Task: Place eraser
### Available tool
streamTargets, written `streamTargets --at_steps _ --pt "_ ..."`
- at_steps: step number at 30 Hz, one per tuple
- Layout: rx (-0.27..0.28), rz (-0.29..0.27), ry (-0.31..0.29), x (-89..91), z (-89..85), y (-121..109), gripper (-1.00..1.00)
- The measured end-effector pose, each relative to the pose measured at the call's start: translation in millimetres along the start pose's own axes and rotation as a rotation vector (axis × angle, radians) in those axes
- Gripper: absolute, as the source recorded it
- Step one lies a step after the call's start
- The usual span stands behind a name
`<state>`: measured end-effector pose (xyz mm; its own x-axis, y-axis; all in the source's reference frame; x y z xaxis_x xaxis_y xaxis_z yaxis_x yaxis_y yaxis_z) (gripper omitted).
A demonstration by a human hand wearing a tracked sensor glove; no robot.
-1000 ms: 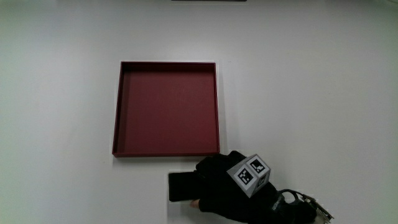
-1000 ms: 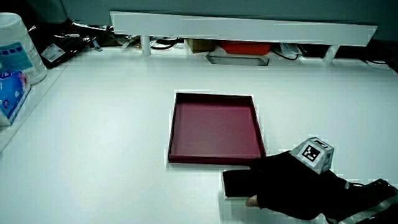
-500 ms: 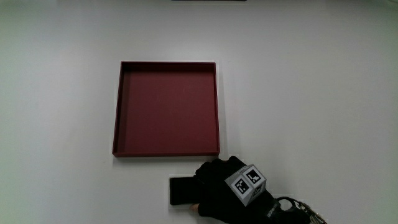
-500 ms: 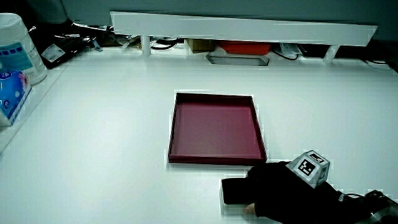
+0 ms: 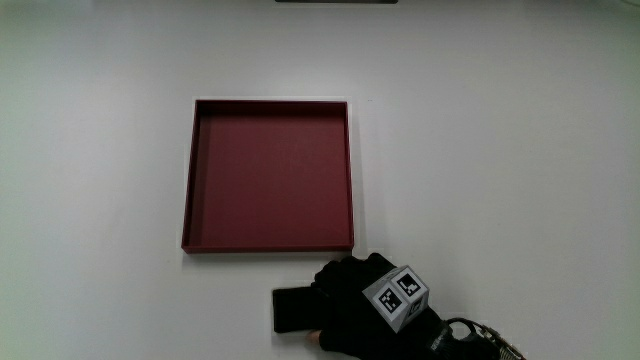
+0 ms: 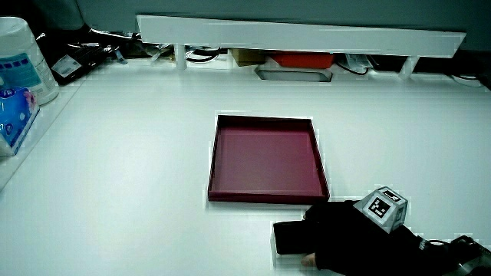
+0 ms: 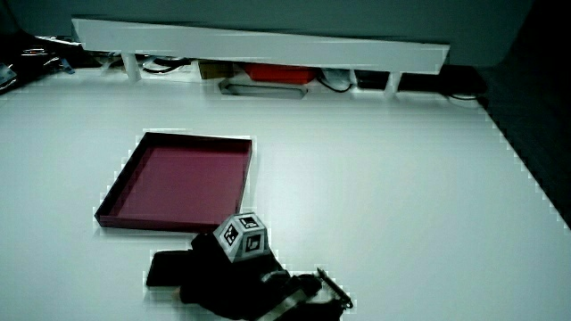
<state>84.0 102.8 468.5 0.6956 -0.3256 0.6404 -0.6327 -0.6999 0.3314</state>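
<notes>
A black eraser (image 5: pixel 292 310) lies flat on the white table, just nearer to the person than the dark red square tray (image 5: pixel 268 102). The gloved hand (image 5: pixel 350 305) rests over one end of the eraser, fingers curled onto it and the thumb tip showing at its near edge. The patterned cube (image 5: pixel 398 295) sits on the back of the hand. In both side views the eraser (image 6: pixel 287 238) (image 7: pixel 165 267) sticks out from under the hand (image 6: pixel 345 239) (image 7: pixel 210 278), close to the tray's near rim (image 6: pixel 265 198) (image 7: pixel 152 220). Nothing lies in the tray.
A low white partition (image 6: pixel 299 34) runs along the table's edge farthest from the person, with a red item (image 6: pixel 303 57) under it. A white tub (image 6: pixel 19 65) and a blue pack (image 6: pixel 14 107) stand at the table's side edge.
Compared with one second ago the hand and eraser sit slightly nearer to the person. Over the last half second they have barely moved.
</notes>
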Motion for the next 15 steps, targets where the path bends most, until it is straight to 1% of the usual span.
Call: streamTargets --at_steps 2,3,7,11,13,14,15 --pt "-0.003 -0.005 -0.006 1.1 -1.0 0 -0.42" --pt "-0.007 -0.005 0.003 0.1 0.1 0 -0.45" --pt "-0.017 0.000 0.005 1.5 -1.2 0 -0.58" --pt "-0.035 -0.001 0.042 2.8 1.9 -1 -0.70" --pt "-0.054 0.002 0.079 1.9 7.7 -2 -0.76" --pt "-0.055 0.007 0.089 2.4 10.0 -2 -0.79" --pt "-0.060 0.009 0.114 1.8 14.3 -3 -0.82"
